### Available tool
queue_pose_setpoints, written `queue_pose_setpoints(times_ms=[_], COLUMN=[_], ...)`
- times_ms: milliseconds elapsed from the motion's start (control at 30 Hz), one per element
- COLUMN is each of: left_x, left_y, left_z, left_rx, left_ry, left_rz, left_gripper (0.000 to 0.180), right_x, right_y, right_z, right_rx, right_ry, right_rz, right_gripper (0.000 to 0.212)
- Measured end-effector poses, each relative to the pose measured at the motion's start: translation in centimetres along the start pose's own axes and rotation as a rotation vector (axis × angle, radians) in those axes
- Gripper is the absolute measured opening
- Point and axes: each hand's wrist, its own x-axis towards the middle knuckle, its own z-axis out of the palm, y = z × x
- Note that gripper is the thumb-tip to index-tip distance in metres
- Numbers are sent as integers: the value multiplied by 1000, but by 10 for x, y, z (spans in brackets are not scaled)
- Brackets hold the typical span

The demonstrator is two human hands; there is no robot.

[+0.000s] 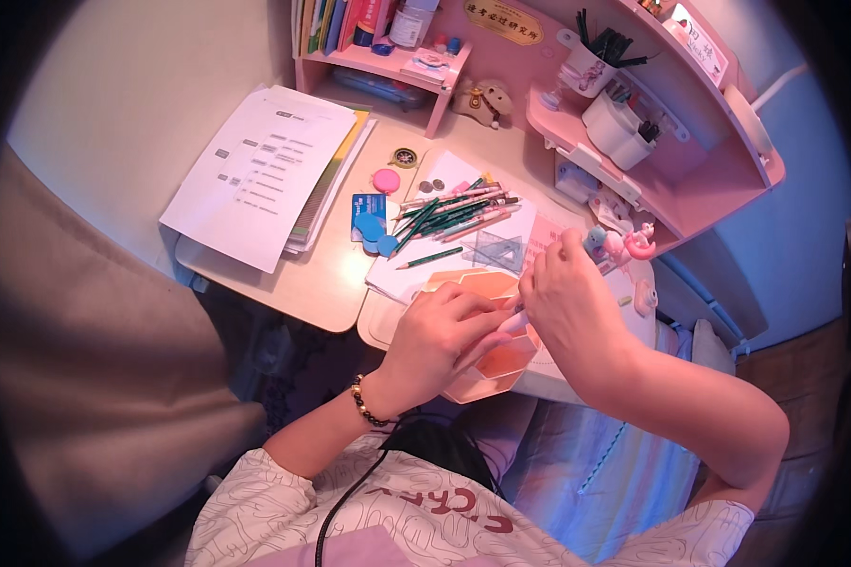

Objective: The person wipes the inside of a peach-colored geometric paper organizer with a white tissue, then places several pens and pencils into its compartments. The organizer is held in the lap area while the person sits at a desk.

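Note:
My left hand (442,337), with a beaded bracelet (365,401) on its wrist, is closed round a slim pink-and-white pen-like thing (512,323). My right hand (574,299) is closed at the upper end of the same thing, its fingertips partly hidden. Both hands are over a peach-coloured, many-sided organizer box (487,386) at the desk's front edge, which they partly cover. Just beyond the box lies a heap of green and pink pencils (454,215) on white paper. One green pencil (432,258) is apart from the heap, near a clear set square (494,250).
Stacked papers (260,175) cover the desk's left side. Blue discs (371,229), a blue card (369,203), a pink round case (386,180) and a small compass (404,158) lie beside the pencils. A pink shelf (690,180) with pen holders (619,132) and small figurines (624,244) rises at the right.

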Motion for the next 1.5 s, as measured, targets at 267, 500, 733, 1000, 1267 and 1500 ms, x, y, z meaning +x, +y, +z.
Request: queue_pose_setpoints(times_ms=[267, 500, 733, 1000, 1267, 1500], left_x=[6, 4, 2, -1, -16, -56], left_y=[6, -7, -11, -14, -12, -13], left_z=[3, 10, 8, 10, 5, -17], left_rx=[75, -82, -263, -215, -179, -184], left_ry=[-35, 13, -140, -138, 25, 142], left_rz=[-76, -140, -292, -264, -219, -294], left_gripper=[33, 40, 44, 76, 85, 74], right_x=[-1, 14, 21, -26, 6, 87], right_y=[-8, -32, -38, 10, -32, -90], right_z=[2, 15, 19, 55, 235, 270], right_rx=[-187, -195, -167, 975, 1609, 1496], right_ry=[41, 144, 198, 703, 495, 236], right_rz=[74, -122, 1, 112, 824, 931], right_gripper=[48, 47, 31, 48, 34, 62])
